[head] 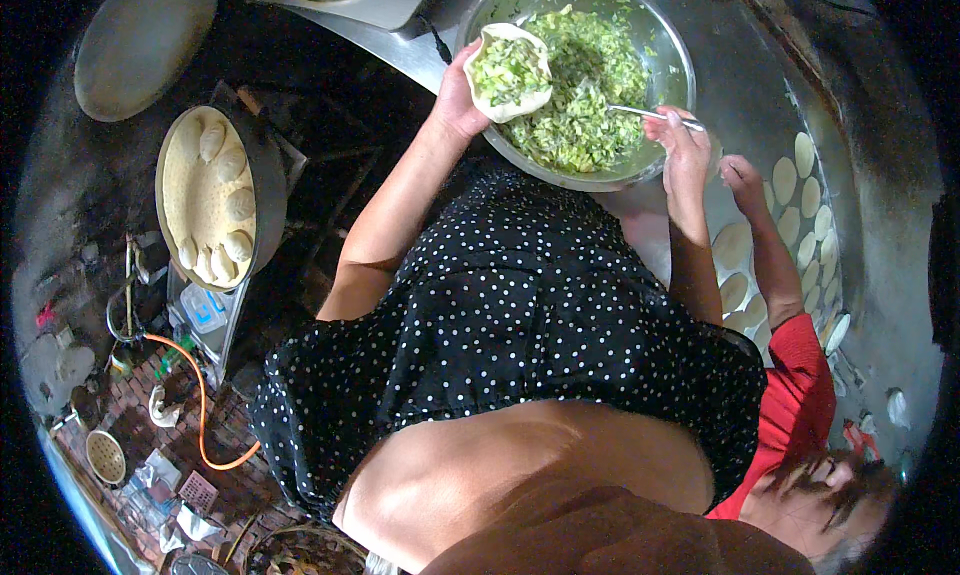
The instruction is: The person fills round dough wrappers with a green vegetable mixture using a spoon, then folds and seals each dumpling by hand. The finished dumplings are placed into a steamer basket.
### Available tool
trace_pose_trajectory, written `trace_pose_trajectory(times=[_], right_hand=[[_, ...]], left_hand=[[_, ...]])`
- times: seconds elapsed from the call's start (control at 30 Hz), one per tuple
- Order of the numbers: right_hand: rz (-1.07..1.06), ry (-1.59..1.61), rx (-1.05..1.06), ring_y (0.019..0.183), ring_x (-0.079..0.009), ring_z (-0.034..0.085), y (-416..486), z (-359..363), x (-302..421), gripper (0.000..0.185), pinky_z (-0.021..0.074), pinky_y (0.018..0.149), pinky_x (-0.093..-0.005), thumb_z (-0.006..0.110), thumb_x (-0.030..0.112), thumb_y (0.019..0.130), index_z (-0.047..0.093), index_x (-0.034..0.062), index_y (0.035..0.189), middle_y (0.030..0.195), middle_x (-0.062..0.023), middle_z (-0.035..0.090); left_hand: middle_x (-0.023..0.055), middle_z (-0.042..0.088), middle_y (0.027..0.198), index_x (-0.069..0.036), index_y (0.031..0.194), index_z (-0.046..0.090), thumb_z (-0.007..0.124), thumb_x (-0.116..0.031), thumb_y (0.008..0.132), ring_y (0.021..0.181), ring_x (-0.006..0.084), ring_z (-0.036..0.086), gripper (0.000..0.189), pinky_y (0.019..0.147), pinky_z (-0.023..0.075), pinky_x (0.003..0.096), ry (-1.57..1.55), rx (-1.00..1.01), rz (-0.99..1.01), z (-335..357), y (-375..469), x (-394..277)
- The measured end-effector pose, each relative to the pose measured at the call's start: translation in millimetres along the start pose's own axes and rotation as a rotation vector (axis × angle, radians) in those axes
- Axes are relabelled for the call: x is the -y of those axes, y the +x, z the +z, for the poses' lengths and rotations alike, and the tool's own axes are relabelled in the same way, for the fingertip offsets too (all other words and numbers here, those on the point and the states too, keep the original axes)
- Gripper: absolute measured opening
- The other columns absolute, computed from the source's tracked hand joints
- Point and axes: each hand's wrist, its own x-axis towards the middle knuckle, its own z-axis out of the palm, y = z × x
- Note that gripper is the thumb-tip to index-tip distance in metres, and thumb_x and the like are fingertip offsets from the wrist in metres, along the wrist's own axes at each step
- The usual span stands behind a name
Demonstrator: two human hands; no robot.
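My left hand (456,98) cups a round dough wrapper (504,114) over the left rim of a large steel bowl (684,76). Chopped green vegetable filling (511,68) covers the wrapper's middle, and its edge curls up around it. More of the same chopped filling (592,49) lies in the bowl, spread up its walls. In my right hand (684,143), at the bowl's right rim, is a metal spoon (639,112). Its handle rests between thumb and fingers, while its tip reaches the filling in the bowl.
Right of the bowl, flat dough rounds (785,181) lie on the worktop beside a co-worker's arm (776,263) in a red sleeve. At left stands a steamer (206,200) with several shaped buns along its edge, below a round lid (146,46). An orange hose (201,417) crosses the brick floor.
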Motion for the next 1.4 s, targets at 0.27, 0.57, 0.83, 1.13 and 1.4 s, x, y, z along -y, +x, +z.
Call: trace_pose_trajectory(times=[0.27,0.57,0.83,1.13,1.4], right_hand=[[-0.944,-0.47,0.161,0.09,-0.0276,0.064,-18.8,74.5,-6.6,0.02,0.0518,0.079,-0.0363,0.058,-0.001,0.082,0.062,-0.006,0.102,0.1,-0.0184,0.065],[-0.872,-0.653,0.008,0.096,-0.0286,0.062,-19.0,41.5,3.7,0.023,0.0493,0.083,-0.0355,0.056,0.001,0.083,0.063,-0.004,0.105,0.108,-0.0172,0.064],[-0.446,-0.297,0.256,0.104,-0.0168,0.057,12.9,61.8,-2.6,0.042,0.0466,0.087,-0.0288,0.062,0.001,0.083,0.053,-0.0021,0.124,0.126,-0.0104,0.054],[-0.392,-0.424,0.166,0.103,-0.0139,0.052,29.0,67.0,-5.4,0.038,0.0422,0.089,-0.0245,0.055,-0.01,0.078,0.055,-0.0063,0.116,0.111,-0.0048,0.052],[-0.215,0.083,0.252,0.096,-0.0122,0.055,32.3,74.3,-13.1,0.035,0.0444,0.086,-0.0251,0.06,-0.003,0.082,0.055,-0.0027,0.117,0.108,-0.0034,0.057]], left_hand=[[0.0189,0.053,0.128,-0.003,0.129,0.047,0.041,-0.036,0.092,0.116,0.0337,0.053,0.05,0.102,0.0392,0.0497,-0.008,-0.067,-0.036,17.3,22.6,27.8],[0.0194,0.051,0.129,-0.002,0.131,0.045,0.042,-0.035,0.092,0.119,0.0338,0.051,0.051,0.103,0.038,0.0517,-0.028,0.024,-0.049,33.1,16.2,13.3],[0.0187,0.053,0.127,-0.003,0.129,0.047,0.042,-0.034,0.092,0.115,0.0328,0.054,0.048,0.101,0.041,0.0486,-0.137,0.152,-0.117,50.5,15.0,29.6],[0.0148,0.058,0.122,-0.004,0.124,0.052,0.047,-0.034,0.092,0.111,0.0286,0.057,0.044,0.099,0.0435,0.0442,-0.149,0.139,-0.082,51.7,14.1,38.0],[0.0156,0.057,0.123,-0.003,0.125,0.051,0.046,-0.035,0.092,0.111,0.0284,0.057,0.045,0.099,0.0438,0.0432,-0.104,0.141,-0.118,45.2,14.7,30.0]])
